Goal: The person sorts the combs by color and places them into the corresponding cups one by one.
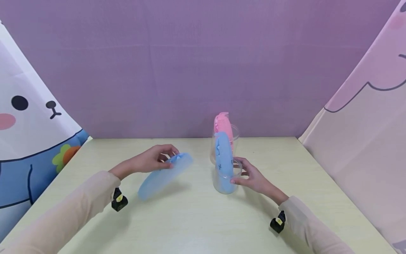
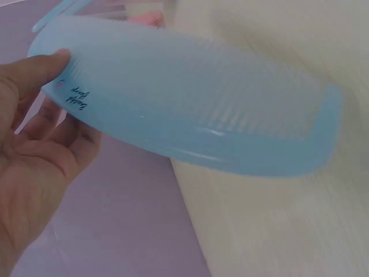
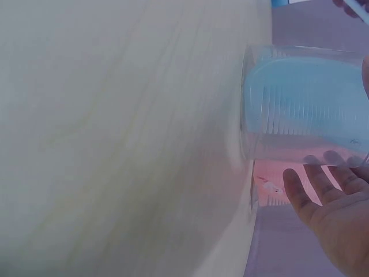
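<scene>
My left hand (image 1: pixel 167 158) pinches one end of a wide light-blue comb (image 1: pixel 165 174) and holds it tilted just above the table, left of centre. In the left wrist view my thumb (image 2: pixel 53 62) lies on the comb (image 2: pixel 190 104) near its small print. My right hand (image 1: pixel 238 173) grips a clear plastic cup (image 1: pixel 226 181) that stands on the table with a second blue comb (image 1: pixel 223 153) upright inside it. The right wrist view shows that cup (image 3: pixel 305 109) with my fingers (image 3: pixel 323 190) around its side. Right behind it stands another clear cup (image 1: pixel 234 135) holding a pink comb (image 1: pixel 221 123).
The pale green table (image 1: pixel 196 218) is closed in by a purple backdrop (image 1: pixel 190 70), a cartoon bear cloth (image 1: pixel 25 116) on the left and a pink cloth (image 1: pixel 368 134) on the right. Small black wrist cameras (image 1: pixel 118 201) (image 1: pixel 277 222) hang under both sleeves.
</scene>
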`<state>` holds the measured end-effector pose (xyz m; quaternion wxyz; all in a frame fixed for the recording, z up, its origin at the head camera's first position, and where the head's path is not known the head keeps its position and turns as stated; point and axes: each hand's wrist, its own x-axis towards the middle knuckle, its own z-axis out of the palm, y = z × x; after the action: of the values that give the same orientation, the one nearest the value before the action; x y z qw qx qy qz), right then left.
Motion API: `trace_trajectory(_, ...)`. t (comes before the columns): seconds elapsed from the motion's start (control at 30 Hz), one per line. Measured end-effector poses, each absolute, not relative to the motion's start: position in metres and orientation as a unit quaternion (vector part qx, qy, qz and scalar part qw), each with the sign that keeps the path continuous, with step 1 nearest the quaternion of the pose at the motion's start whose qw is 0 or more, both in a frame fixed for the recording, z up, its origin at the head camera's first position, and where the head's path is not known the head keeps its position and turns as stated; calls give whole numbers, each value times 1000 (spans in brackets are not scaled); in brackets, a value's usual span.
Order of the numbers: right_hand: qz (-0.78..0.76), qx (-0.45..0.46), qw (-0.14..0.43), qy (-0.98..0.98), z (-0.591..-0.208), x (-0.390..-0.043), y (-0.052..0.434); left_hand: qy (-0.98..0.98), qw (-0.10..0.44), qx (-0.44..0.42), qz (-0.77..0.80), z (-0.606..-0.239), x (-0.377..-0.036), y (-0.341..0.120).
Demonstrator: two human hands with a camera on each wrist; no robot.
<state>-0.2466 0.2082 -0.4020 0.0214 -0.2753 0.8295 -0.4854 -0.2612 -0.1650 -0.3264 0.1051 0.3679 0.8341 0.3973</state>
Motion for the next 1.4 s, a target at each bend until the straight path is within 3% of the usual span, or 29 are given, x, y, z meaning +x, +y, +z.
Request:
trace_trajectory(0.83,-486,-275,17,829,-402,-245,210,750,-80,233,613,-305,-255,-94)
trace_trajectory(1.4,-488,-290,12,823,-402,-246,210,662,-191,247,681,-277,-248,-49)
